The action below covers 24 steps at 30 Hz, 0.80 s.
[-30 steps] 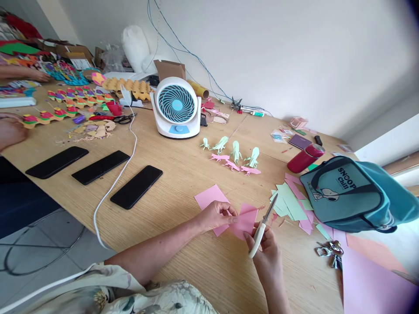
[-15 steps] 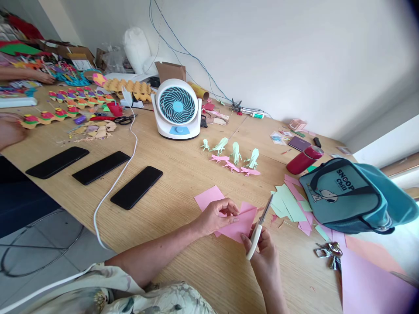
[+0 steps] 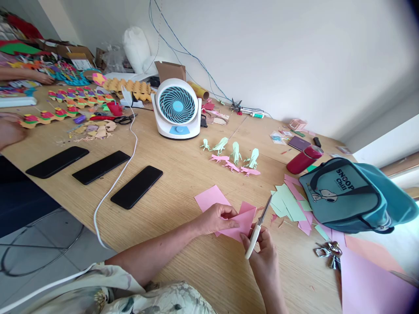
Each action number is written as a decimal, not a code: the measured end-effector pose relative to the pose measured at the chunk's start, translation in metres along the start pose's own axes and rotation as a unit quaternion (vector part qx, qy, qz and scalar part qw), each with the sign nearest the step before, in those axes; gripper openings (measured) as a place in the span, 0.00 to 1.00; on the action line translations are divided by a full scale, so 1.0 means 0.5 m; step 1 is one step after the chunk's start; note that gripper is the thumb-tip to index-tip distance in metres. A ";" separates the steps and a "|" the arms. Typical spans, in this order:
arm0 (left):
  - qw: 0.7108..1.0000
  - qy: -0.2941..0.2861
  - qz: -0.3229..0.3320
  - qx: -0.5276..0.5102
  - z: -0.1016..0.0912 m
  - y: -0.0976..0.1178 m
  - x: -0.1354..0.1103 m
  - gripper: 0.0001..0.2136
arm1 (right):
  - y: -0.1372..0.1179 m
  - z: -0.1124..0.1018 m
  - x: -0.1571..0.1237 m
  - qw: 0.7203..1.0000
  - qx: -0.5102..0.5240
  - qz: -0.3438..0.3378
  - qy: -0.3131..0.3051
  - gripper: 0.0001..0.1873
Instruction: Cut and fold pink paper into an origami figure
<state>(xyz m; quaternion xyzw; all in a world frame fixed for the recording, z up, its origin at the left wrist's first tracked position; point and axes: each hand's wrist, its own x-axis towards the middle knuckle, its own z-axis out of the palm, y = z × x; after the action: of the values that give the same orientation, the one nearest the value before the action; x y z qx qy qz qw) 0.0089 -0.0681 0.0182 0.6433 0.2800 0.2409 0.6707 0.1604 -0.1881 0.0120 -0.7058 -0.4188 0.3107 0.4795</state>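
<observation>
My left hand [image 3: 218, 219] pinches a folded piece of pink paper [image 3: 244, 224] between thumb and fingers, just above the table. Closed around a pair of white-handled scissors [image 3: 254, 237] is my right hand [image 3: 263, 248]; its thumb and finger also touch the lower right corner of the pink paper. The scissor blades point up and away, beside the paper and apart from it. Under and behind my left hand lies another pink sheet [image 3: 212, 196]. Farther back stand several green paper insects [image 3: 235, 152], with pink paper insects [image 3: 231, 165] in front of them.
Three black phones [image 3: 136, 187] lie to the left by a white cable [image 3: 114, 185]. A white fan [image 3: 178, 109] stands behind. To the right are green paper pieces [image 3: 288, 203], a red bottle [image 3: 304, 160], a teal bag [image 3: 343, 196] and keys [image 3: 330, 253]. Another person's hand [image 3: 11, 131] shows far left.
The pink paper's folded layers have opened apart slightly at the top, and my left fingers have shifted a little. The scissors have dipped slightly with my right hand.
</observation>
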 end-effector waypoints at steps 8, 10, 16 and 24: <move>0.982 0.000 -0.077 -0.172 -0.012 -0.004 0.009 0.19 | 0.008 -0.013 0.001 0.997 0.077 0.001 -0.022 0.21; 0.977 0.037 -0.077 -0.196 -0.023 0.000 0.013 0.19 | 0.003 -0.020 -0.002 0.992 0.117 -0.001 -0.044 0.21; 0.945 0.133 -0.078 -0.289 -0.061 0.013 0.018 0.21 | 0.009 -0.019 -0.012 0.943 0.239 0.013 -0.233 0.26; 0.911 0.184 -0.099 -0.355 -0.075 0.009 0.026 0.21 | 0.027 -0.002 -0.030 0.893 0.281 0.014 -0.351 0.25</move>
<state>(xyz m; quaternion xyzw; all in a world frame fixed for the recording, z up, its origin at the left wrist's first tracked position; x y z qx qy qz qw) -0.0072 -0.0316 0.0213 0.2759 0.3564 0.3712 0.8118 0.1584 -0.2044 0.0004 -0.3923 -0.4452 0.6499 0.4749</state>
